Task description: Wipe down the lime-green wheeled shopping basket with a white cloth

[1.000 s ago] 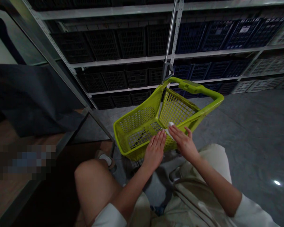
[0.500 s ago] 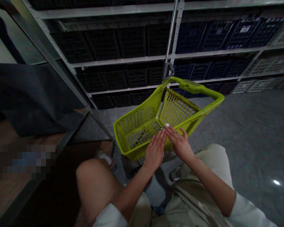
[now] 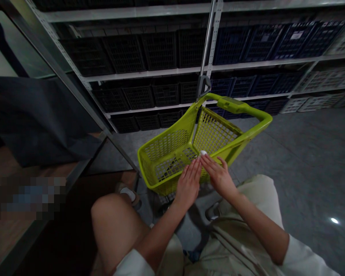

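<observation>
A lime-green plastic shopping cart (image 3: 168,138) with mesh walls stands in front of my knees, its handle (image 3: 232,104) toward the right. Nothing is visible inside the basket apart from its latticed floor. My left hand (image 3: 188,184) is held over the cart's near rim, back upward, fingers stretched out side by side. From the other side my right hand (image 3: 217,173) meets it, its fingers also straight and the thumb sticking up. The fingertips of both hands touch. A small white thing (image 3: 203,153) shows at the right fingertips; whether it is worn or held I cannot tell.
Behind the cart, a white metal shelf rack (image 3: 161,72) carries black crates (image 3: 161,50), blue crates (image 3: 232,44) and pale crates (image 3: 316,84). A metal pole (image 3: 208,36) rises by the cart. On the left is a metal-edged wooden table (image 3: 5,241) with dark cloth (image 3: 43,119).
</observation>
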The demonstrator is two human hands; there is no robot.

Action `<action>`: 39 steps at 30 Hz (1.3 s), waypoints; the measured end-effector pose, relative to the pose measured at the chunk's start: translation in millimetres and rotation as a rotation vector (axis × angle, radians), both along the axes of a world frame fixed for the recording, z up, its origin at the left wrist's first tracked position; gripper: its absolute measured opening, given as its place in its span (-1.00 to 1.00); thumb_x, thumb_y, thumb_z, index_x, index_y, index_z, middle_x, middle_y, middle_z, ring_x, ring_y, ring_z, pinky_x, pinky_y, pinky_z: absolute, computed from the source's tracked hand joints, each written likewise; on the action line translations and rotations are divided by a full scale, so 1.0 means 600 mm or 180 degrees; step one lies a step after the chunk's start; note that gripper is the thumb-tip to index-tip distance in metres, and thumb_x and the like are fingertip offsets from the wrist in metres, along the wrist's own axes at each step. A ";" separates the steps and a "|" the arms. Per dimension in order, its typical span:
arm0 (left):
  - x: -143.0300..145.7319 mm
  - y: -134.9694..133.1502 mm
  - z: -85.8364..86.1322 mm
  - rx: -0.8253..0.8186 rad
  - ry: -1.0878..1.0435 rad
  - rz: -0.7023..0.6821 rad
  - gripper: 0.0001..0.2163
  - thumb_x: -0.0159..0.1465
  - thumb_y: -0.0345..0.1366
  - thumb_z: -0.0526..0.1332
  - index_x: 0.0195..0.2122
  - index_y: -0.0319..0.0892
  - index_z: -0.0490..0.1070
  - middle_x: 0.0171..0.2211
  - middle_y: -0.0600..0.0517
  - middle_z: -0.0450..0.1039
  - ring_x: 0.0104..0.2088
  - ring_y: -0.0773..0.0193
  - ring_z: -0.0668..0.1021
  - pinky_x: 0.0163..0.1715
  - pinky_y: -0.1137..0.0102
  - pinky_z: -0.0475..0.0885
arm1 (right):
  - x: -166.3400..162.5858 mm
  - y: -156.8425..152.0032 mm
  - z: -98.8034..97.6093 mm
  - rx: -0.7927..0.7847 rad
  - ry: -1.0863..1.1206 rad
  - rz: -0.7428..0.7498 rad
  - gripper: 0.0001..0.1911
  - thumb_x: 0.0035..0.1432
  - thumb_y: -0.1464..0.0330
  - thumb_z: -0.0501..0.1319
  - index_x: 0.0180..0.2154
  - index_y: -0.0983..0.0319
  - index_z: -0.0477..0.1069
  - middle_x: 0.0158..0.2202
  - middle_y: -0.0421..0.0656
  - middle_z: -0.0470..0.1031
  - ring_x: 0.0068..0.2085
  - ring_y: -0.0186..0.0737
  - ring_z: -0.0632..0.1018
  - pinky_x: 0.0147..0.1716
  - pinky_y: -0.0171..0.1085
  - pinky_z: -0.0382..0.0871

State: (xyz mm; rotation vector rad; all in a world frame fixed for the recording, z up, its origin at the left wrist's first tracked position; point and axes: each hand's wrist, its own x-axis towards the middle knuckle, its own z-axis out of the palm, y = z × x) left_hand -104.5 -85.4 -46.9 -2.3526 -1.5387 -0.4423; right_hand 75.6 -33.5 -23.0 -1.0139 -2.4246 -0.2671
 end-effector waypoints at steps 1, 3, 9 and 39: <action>-0.001 0.000 0.000 -0.0004 0.0008 -0.0003 -0.37 0.35 -0.42 -0.01 0.44 -0.39 -0.16 0.48 -0.12 -0.19 0.46 0.13 -0.04 0.39 0.17 0.11 | 0.012 0.004 0.004 -0.0001 -0.0059 0.0091 -0.20 0.05 0.64 0.00 0.32 0.13 0.19 0.31 -0.03 0.34 0.32 -0.15 0.35 0.32 0.09 -0.11; -0.001 -0.001 0.001 -0.0022 -0.0002 -0.0020 -0.36 0.35 -0.41 -0.01 0.44 -0.37 -0.17 0.48 -0.12 -0.18 0.46 0.15 -0.03 0.39 0.19 0.13 | 0.062 0.032 0.020 0.0135 0.0045 -0.0120 -0.23 0.06 0.64 -0.02 0.29 0.07 0.23 0.27 -0.07 0.39 0.29 -0.12 0.39 0.33 0.18 -0.23; 0.000 -0.001 0.002 -0.0038 -0.0128 -0.0029 -0.34 0.34 -0.42 0.00 0.45 -0.33 -0.19 0.47 -0.11 -0.14 0.46 0.15 0.00 0.38 0.17 0.15 | 0.114 0.077 0.031 0.0544 0.0918 -0.1418 -0.32 0.07 0.59 0.03 0.22 0.10 0.32 0.25 -0.01 0.41 0.31 0.03 0.36 0.30 0.21 -0.21; -0.002 0.000 0.003 -0.0052 0.0075 0.0007 -0.40 0.38 -0.40 -0.05 0.44 -0.38 -0.15 0.48 -0.08 -0.20 0.46 0.17 -0.01 0.40 0.24 0.07 | 0.093 0.077 0.034 0.0548 0.0924 -0.1402 -0.30 0.02 0.59 0.03 0.21 0.15 0.34 0.24 0.00 0.43 0.29 0.00 0.39 0.32 0.30 -0.30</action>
